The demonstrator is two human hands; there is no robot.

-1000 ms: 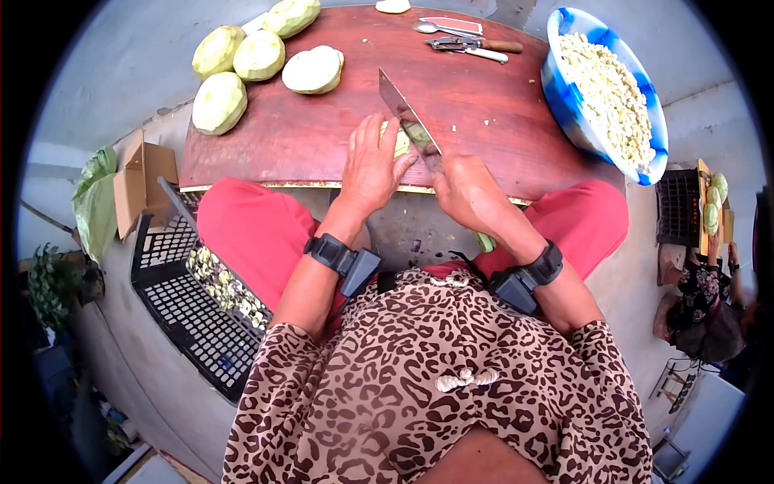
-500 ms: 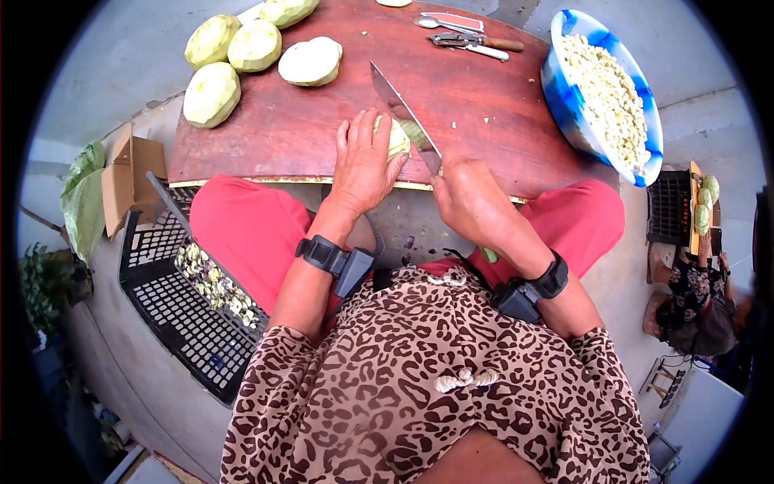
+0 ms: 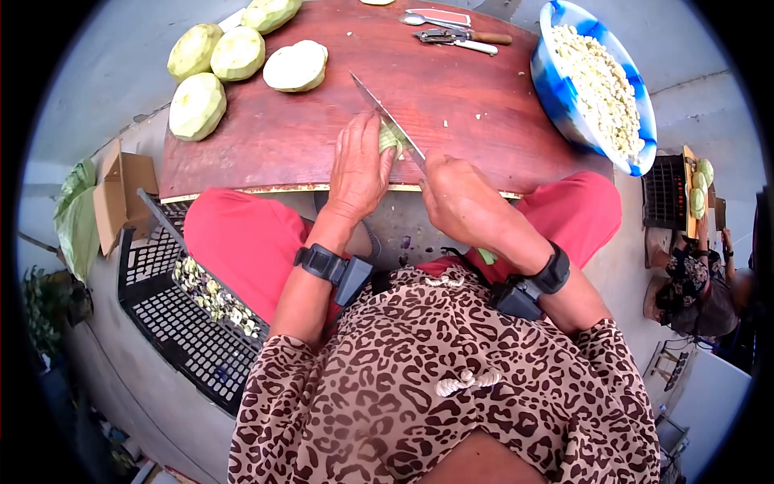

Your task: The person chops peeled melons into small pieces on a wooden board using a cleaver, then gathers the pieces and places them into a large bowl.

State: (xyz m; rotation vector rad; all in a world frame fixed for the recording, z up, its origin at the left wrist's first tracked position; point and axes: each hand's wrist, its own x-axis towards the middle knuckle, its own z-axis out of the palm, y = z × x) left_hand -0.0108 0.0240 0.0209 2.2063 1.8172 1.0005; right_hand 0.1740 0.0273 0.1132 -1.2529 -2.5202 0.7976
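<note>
On the red board, my left hand (image 3: pixel 359 168) presses down on a pale green vegetable piece (image 3: pixel 390 140), its fingers together and partly hiding it. My right hand (image 3: pixel 463 198) is closed round the handle of a long knife (image 3: pixel 389 121). The blade slants up to the left and lies against the piece, just right of my left fingers. A halved vegetable (image 3: pixel 296 66) sits farther back on the board, with several whole peeled ones (image 3: pixel 198 106) to its left.
A blue and white basin (image 3: pixel 556 95) of chopped pieces stands at the right. A peeler (image 3: pixel 442 36) and spoon lie at the back of the board (image 3: pixel 266 145). A black crate (image 3: pixel 181 331) with scraps is at lower left. Another person (image 3: pixel 709 298) is at far right.
The knife and my right hand have shifted slightly left, and the blade now lies closer to my left fingers. The view has shifted a little.
</note>
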